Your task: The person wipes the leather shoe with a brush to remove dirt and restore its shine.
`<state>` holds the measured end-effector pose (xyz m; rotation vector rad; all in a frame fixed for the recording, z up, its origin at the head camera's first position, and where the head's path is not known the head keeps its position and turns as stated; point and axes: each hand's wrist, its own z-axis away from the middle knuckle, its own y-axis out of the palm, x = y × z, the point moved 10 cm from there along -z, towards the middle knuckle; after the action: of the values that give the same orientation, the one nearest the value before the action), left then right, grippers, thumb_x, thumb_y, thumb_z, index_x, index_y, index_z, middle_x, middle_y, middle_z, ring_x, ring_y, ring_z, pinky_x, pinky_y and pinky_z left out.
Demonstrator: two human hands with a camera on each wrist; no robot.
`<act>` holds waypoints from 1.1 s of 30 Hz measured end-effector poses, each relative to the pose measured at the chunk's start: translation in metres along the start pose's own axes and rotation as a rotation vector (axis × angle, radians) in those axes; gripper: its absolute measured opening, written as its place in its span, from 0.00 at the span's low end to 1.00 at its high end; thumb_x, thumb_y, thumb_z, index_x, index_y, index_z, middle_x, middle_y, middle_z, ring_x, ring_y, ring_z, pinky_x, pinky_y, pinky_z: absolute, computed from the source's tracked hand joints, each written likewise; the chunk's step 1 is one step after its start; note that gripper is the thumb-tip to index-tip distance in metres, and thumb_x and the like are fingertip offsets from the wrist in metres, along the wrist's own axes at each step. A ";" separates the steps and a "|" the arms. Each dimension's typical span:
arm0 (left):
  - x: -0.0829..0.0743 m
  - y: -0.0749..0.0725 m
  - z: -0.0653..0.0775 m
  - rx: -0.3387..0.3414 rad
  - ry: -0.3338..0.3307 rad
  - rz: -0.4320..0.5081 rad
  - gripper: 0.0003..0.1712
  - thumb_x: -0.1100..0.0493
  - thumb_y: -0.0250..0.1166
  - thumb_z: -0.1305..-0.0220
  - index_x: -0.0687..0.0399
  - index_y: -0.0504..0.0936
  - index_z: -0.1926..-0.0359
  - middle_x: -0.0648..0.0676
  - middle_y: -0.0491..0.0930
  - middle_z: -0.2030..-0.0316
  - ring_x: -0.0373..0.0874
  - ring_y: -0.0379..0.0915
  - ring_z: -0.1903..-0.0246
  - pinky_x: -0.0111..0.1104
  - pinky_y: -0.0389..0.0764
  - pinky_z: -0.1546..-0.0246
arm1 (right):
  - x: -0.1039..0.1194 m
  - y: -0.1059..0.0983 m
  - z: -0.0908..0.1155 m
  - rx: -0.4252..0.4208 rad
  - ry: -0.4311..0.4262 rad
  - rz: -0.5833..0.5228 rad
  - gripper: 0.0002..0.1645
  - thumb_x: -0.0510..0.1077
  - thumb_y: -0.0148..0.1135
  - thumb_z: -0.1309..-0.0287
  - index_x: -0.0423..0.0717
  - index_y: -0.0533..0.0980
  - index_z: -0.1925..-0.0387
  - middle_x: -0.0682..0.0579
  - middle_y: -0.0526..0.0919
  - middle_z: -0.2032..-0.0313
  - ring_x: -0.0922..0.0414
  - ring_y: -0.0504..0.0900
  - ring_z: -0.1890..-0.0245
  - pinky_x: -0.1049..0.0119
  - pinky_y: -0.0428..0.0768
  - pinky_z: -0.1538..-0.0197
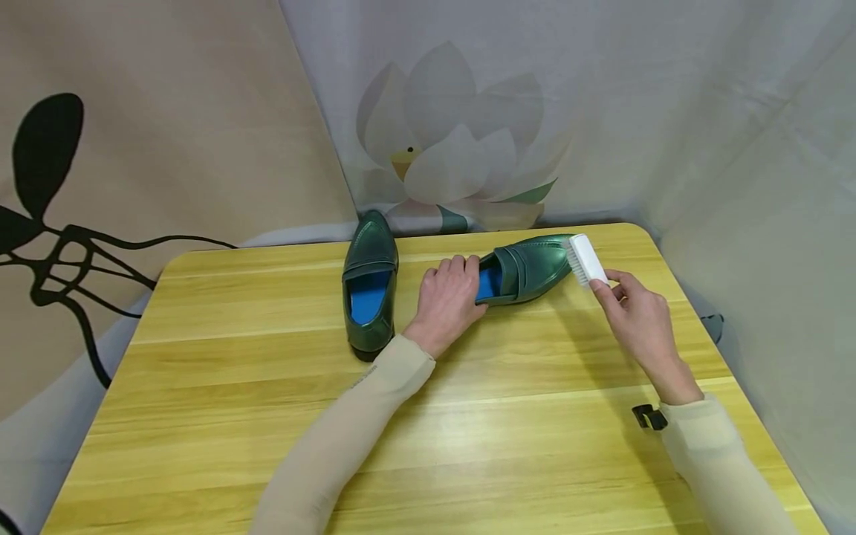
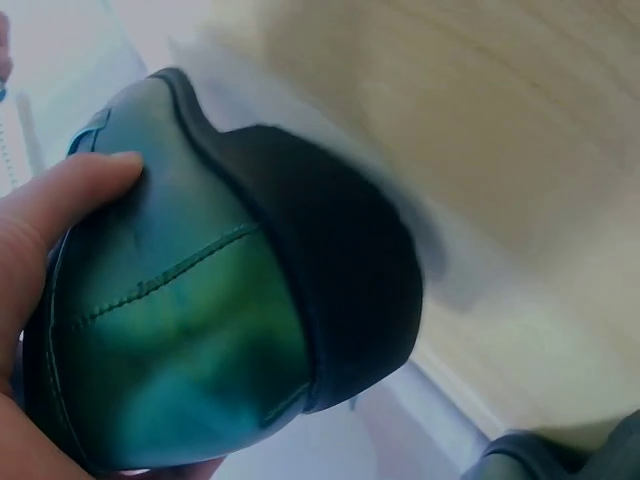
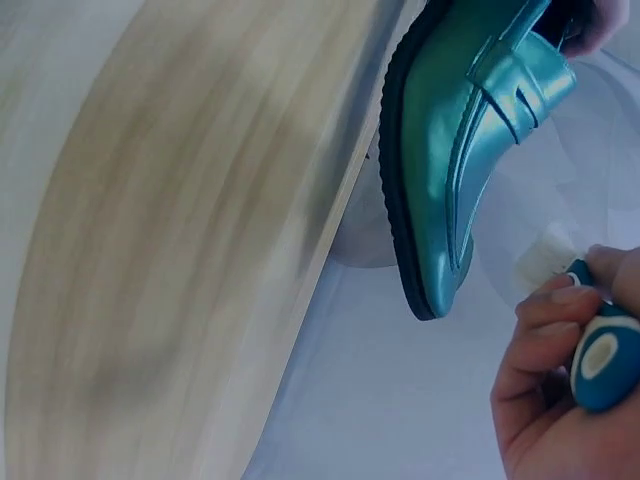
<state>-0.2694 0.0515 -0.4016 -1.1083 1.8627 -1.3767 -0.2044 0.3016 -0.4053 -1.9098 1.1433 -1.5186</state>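
Note:
My left hand (image 1: 451, 301) grips the heel end of a dark green metallic loafer (image 1: 543, 267) with a blue insole, its toe pointing right. In the left wrist view, the thumb presses on the side of the loafer's heel (image 2: 200, 330), and the black sole shows. The right wrist view shows this loafer (image 3: 440, 150) held off the tabletop. Just beyond the toe, my right hand (image 1: 638, 316) pinches a small white brush (image 1: 585, 258), bristles facing the shoe. From the right wrist, its blue-and-white handle (image 3: 605, 365) shows between the fingers. Whether the bristles touch the toe, I cannot tell.
A second green loafer (image 1: 370, 290) stands left of my left hand, toe toward the back edge. Both are at the wooden table (image 1: 428, 446). Behind hangs a pale curtain (image 1: 602, 89) with a printed flower. A small black clip (image 1: 649, 417) is by the right cuff.

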 end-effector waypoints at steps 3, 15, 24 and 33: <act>-0.002 0.003 0.000 -0.036 0.016 -0.037 0.44 0.37 0.80 0.49 0.58 0.78 0.39 0.57 0.82 0.52 0.51 0.81 0.55 0.44 0.83 0.56 | 0.000 0.001 0.000 0.000 -0.006 -0.002 0.30 0.55 0.55 0.22 0.31 0.77 0.39 0.40 0.82 0.69 0.50 0.74 0.78 0.64 0.68 0.80; -0.012 0.007 0.010 -0.087 0.044 -0.166 0.49 0.33 0.79 0.49 0.57 0.75 0.34 0.57 0.80 0.48 0.52 0.78 0.50 0.44 0.82 0.55 | -0.002 0.003 0.001 -0.017 -0.019 -0.006 0.29 0.54 0.56 0.22 0.30 0.77 0.40 0.39 0.82 0.69 0.49 0.75 0.78 0.64 0.68 0.80; -0.015 0.007 0.027 0.015 0.084 -0.038 0.57 0.27 0.73 0.45 0.55 0.67 0.25 0.59 0.74 0.37 0.55 0.72 0.39 0.48 0.77 0.41 | -0.013 0.003 0.001 -0.030 0.013 -0.002 0.30 0.55 0.56 0.23 0.31 0.77 0.41 0.39 0.82 0.70 0.51 0.74 0.79 0.64 0.68 0.80; -0.004 0.003 0.041 0.084 0.074 0.319 0.25 0.44 0.52 0.19 0.44 0.76 0.28 0.57 0.73 0.35 0.56 0.68 0.35 0.52 0.67 0.32 | -0.022 -0.005 0.001 -0.079 0.045 0.024 0.29 0.54 0.56 0.23 0.31 0.77 0.41 0.38 0.82 0.70 0.50 0.74 0.79 0.62 0.67 0.78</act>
<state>-0.2349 0.0353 -0.4172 -0.6906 1.9156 -1.3097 -0.2027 0.3221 -0.4142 -1.9148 1.2587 -1.5326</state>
